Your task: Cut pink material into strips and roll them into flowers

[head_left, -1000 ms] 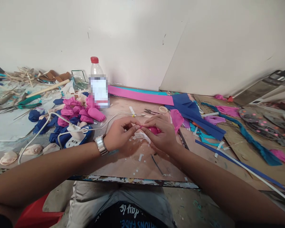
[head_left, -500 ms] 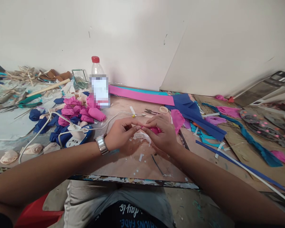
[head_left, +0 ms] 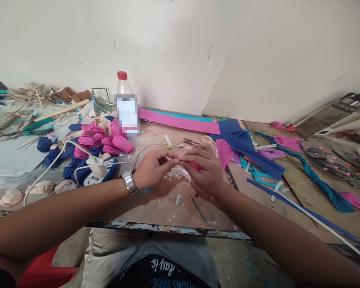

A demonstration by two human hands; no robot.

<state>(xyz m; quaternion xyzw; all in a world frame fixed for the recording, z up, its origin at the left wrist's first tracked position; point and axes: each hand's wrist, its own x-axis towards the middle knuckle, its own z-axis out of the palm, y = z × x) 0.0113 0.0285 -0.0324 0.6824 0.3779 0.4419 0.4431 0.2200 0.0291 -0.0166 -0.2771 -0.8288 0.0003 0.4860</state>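
Head camera view, looking down over two bare forearms at a cluttered bench (head_left: 156, 210). Behind the left forearm stands a clear plastic bottle (head_left: 124, 86) with a red cap, upright; its lower part is blurred out, so its contents cannot be told.

Near the middle of the bench, the left hand (head_left: 151, 170) and right hand (head_left: 208, 170) meet, thumbs almost tip to tip. Their fingers (head_left: 171, 163) are closed, pinching a small piece of bright pink material (head_left: 195, 165). It lies between the two sets of fingertips and runs under the right hand's fingers, which hide much of it. Just below the hands is a crumpled, whitish translucent scrap (head_left: 180, 174).

To the left sit a blue and white power strip (head_left: 93, 180) with a white plug (head_left: 98, 168), a heap of pink and dark blue rolled pieces (head_left: 91, 138), and cream rosettes (head_left: 42, 188). Farther left are green-handled pliers (head_left: 39, 126) and a pile of thin wooden sticks (head_left: 33, 96). Beyond the hands, a long pink strip (head_left: 180, 122) reaches folded dark blue sheets (head_left: 234, 136), near a pale ring (head_left: 207, 139). Brown cardboard (head_left: 298, 196) covers the right side. A scuffed off-white wall (head_left: 168, 48) rises behind.
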